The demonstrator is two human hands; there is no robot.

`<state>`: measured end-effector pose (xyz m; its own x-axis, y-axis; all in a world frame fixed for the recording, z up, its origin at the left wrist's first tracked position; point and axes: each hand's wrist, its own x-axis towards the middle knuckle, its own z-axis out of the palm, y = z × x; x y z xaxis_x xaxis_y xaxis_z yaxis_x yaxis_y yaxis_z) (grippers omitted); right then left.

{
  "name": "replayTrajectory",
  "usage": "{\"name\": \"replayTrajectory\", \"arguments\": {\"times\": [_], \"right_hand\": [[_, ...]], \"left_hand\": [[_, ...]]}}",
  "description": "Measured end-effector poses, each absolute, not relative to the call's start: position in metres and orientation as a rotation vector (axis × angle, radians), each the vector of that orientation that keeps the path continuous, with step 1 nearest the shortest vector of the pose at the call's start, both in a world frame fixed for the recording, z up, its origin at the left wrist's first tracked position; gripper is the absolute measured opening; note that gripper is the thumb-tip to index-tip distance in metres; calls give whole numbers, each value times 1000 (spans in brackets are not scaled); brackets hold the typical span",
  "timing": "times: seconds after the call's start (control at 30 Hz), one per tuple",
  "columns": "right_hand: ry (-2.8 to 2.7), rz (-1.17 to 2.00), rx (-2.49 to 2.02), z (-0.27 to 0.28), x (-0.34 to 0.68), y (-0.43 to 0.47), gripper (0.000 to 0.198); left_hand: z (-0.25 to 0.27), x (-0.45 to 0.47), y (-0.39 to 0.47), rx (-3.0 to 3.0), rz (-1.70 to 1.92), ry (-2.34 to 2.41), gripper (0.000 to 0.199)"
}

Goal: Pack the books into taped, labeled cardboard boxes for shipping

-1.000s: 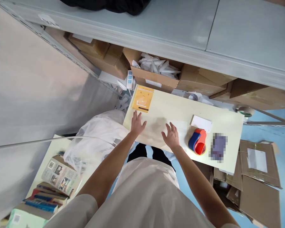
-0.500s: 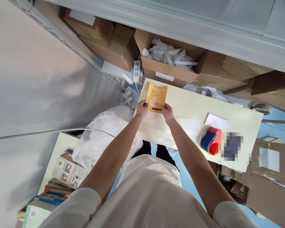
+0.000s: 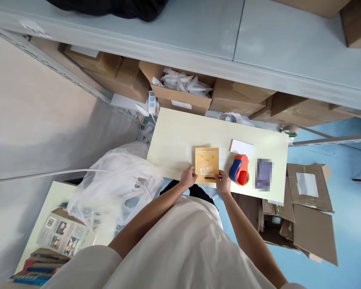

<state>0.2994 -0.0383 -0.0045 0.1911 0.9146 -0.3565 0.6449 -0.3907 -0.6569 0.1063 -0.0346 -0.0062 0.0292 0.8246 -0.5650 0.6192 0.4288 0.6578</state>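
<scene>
Booklet [image 3: 207,164], yellow, pinched near lower side edges by left hand [image 3: 189,177] and right hand [image 3: 223,182], over near part of cream table [image 3: 180,132]; resting or lifted, unclear. Underside grip hidden. Readable on booklet: 语文; smaller print [image 3: 209,178] too fine. Purple item [image 3: 264,174] pixelated. Carton label [image 3: 307,185] illegible.

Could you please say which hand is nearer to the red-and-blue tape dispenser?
Right. The right hand is just left of the tape dispenser, at the right edge of the yellow book; the left hand is farther away, at the book's left edge.
</scene>
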Motion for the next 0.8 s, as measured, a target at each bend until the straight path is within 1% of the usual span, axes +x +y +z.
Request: {"name": "replayTrajectory", "arguments": {"times": [0.07,0.13,0.23,0.3,0.43,0.53,0.6,0.67,0.73,0.8], "right_hand": [[-1513,1018,-2154,-15,302,-40,31],[-1572,987,-2173,-22,302,-41,36],[-1701,833,-2142,-25,302,-46,48],[-1769,745,-2125,-25,301,-49,56],[-1662,826,-2186,-25,299,-42,72],[-1488,947,-2241,-24,299,-28,80],[-1394,1051,-2281,-22,300,-20,78],[-1376,1122,-2319,-19,302,-16,65],[-1417,1070,-2348,-16,302,-15,49],[-1452,955,-2360,-13,300,-16,41]], "left_hand": [[-9,114,-35,1310,194,1726,33],[-8,119,-34,1358,143,1794,41],[-2,127,-34,1525,109,1846,58],[1,133,-36,1660,70,1822,66],[0,142,-41,1709,-30,1838,75],[-4,143,-42,1698,-39,1842,78],[-5,142,-41,1695,-43,1832,77],[-7,141,-40,1691,-53,1825,77],[-7,139,-40,1687,-58,1819,77],[-8,137,-41,1683,-53,1816,77]]}}
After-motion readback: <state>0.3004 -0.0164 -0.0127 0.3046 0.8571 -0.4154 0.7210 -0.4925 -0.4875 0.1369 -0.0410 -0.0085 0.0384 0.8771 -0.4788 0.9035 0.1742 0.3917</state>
